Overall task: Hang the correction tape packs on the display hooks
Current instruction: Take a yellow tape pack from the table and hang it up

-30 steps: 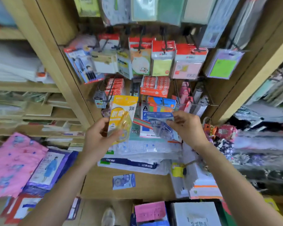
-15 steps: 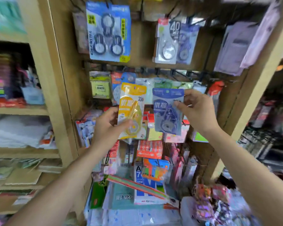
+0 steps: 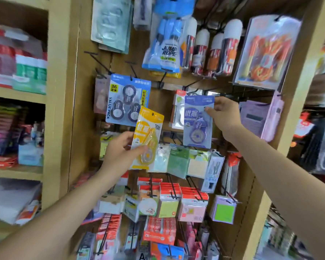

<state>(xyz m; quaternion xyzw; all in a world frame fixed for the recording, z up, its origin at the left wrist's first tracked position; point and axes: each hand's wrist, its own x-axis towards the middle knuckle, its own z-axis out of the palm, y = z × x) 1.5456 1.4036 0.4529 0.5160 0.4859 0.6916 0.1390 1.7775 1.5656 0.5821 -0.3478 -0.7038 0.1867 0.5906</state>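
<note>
Presently, two correction tape packs are held up before the wooden panel in the middle of the frame. The yellow pack [image 3: 147, 137] is pinched by its lower half between the thumb and fingers of the left hand [image 3: 120, 152]. It is tilted slightly and kept low, overlapping the lower right corner of the value pack [image 3: 129, 100], apparently so that it waits its turn.

The blue pack [image 3: 198, 121] is gripped at its upper right edge by the right hand [image 3: 223, 117]. It is held upright with its top raised to the hook row at centre right. The top middle is left uncovered, presumably so the hang hole can be slid onto a hook. Whether the hole is on a hook yet cannot be told through the blur.

Bare hooks [image 3: 98, 61] are seen at the upper left of the panel, so room is judged to remain for the yellow pack.
</note>
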